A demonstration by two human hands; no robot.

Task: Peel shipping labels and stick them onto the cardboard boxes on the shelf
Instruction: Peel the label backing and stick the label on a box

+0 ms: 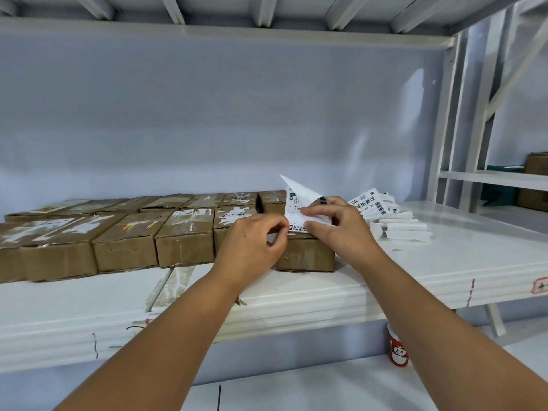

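Both hands (252, 241) pinch a half-peeled, printed white shipping label (299, 209).

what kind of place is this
Probably a small packing or shipping stockroom: rows of taped cardboard boxes on a white metal shelf, and a pile of barcode shipping labels beside them.

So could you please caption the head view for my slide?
Both hands peel a label above a box on the shelf.
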